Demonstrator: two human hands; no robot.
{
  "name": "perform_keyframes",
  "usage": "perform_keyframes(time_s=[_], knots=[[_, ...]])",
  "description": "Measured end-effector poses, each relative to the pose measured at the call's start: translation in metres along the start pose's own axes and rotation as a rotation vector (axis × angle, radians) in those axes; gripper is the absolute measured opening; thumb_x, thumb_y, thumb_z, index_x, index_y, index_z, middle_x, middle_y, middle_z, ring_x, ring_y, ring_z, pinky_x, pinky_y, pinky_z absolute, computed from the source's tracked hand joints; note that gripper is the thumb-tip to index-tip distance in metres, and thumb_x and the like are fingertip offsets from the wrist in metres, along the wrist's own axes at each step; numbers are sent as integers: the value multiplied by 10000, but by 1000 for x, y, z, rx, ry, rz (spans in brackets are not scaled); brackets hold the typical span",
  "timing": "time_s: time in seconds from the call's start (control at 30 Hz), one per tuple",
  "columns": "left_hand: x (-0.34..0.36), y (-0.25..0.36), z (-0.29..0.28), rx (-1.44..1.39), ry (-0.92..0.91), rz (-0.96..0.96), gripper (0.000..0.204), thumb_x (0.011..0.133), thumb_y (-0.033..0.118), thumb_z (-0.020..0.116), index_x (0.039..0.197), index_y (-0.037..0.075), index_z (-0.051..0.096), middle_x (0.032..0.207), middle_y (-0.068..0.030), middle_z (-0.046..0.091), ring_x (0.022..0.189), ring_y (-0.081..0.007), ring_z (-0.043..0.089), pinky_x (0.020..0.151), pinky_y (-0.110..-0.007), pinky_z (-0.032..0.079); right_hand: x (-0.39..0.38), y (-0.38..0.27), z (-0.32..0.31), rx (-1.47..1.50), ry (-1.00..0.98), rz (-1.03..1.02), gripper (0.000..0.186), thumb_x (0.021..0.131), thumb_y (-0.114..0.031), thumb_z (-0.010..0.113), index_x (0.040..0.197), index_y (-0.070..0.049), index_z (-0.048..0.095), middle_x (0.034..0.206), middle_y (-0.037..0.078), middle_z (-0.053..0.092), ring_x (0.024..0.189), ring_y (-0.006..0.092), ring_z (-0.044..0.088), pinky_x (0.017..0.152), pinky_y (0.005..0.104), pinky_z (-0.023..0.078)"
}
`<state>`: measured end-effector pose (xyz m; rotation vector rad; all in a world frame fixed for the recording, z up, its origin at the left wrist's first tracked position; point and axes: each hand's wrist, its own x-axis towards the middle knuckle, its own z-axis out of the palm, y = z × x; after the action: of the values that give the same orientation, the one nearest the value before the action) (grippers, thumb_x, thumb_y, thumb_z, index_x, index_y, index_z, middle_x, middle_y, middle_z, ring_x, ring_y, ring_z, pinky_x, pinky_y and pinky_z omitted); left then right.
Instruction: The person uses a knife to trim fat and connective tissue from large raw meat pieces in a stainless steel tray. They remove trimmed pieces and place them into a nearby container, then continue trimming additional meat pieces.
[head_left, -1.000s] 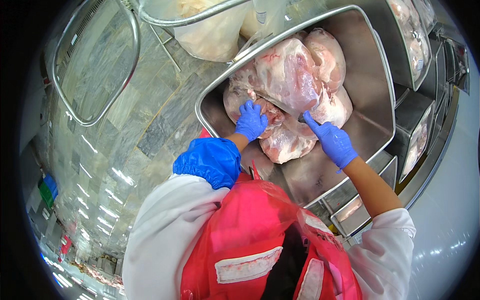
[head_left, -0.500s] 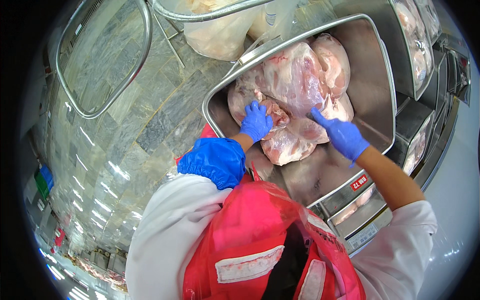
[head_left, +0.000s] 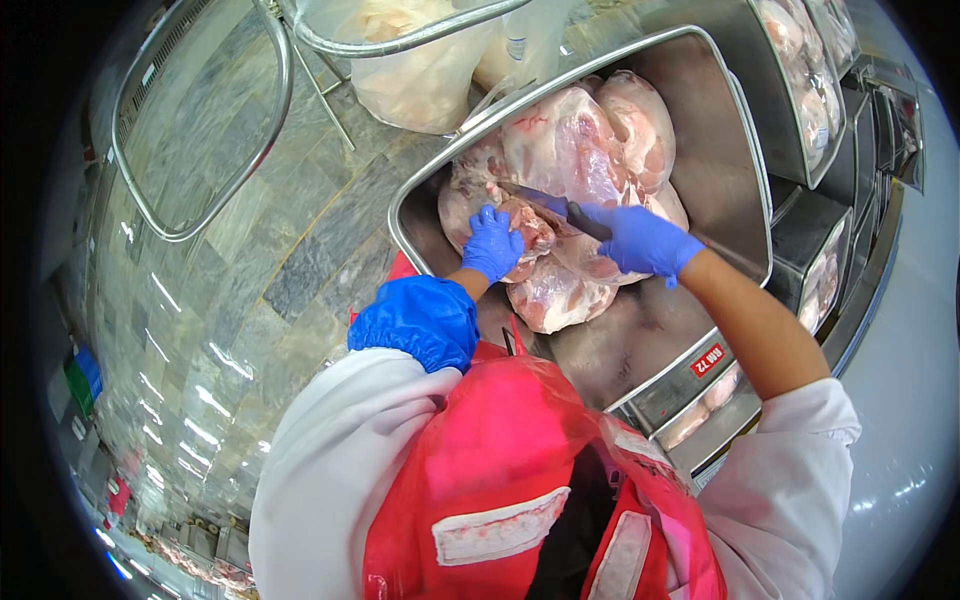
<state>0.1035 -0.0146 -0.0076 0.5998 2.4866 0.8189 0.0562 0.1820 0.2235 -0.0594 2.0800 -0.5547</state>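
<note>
Large raw meat cuts (head_left: 560, 145) with pale fat lie heaped in a deep steel tub (head_left: 610, 355). My left hand (head_left: 492, 244), in a blue glove, presses with bent fingers on a darker red piece of meat (head_left: 532, 232) at the heap's left side. The fingers grip its edge. My right hand (head_left: 645, 243), gloved in blue too, is wrapped round the dark handle of a knife (head_left: 588, 221). The blade points left over the meat, its tip close to the fingers of my left hand. How deep the blade sits in the meat I cannot tell.
Clear bags with pale contents (head_left: 405, 90) hang in a tubular metal frame (head_left: 400, 47) beyond the tub. Other steel tubs (head_left: 790, 85) with meat stand at the right. A tubular metal loop (head_left: 283, 90) stands over the tiled floor (head_left: 310, 260) on the left.
My right hand has moved left and turned, so the knife blade now shows over the meat near my left hand. The left hand keeps its hold. The view has shifted slightly.
</note>
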Motion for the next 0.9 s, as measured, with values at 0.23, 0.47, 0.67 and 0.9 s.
perform_keyframes(time_s=[0.23,0.47,0.67,0.9], knots=[[-2,-10,3,80,-48,-5,377,792,240,463,1062,-22,443,1062,-244,381,972,-398,390,831,-469,379,-19,44,102,129,208,80,654,797,-57,496,1379,-222,247,1057,221,568,882,397,570,748,450,446],[-2,-20,18,90,-35,69,422,753,264,521,1078,12,425,1094,-242,381,978,-416,396,832,-479,395,-16,64,138,155,256,199,682,815,-59,491,1393,-260,191,925,263,567,822,433,546,687,492,424],[16,-9,-22,-181,-6,-292,436,739,255,549,1100,43,428,1103,-209,437,1019,-388,445,819,-483,408,0,89,179,182,315,170,679,840,-103,499,1399,-285,159,909,252,572,802,419,557,686,488,424],[69,-30,-47,146,-12,13,449,774,218,537,1181,69,420,1204,-185,431,1066,-383,454,817,-484,433,-30,70,133,234,213,175,703,816,-81,506,1401,-259,161,1007,266,557,873,426,550,741,473,435]])
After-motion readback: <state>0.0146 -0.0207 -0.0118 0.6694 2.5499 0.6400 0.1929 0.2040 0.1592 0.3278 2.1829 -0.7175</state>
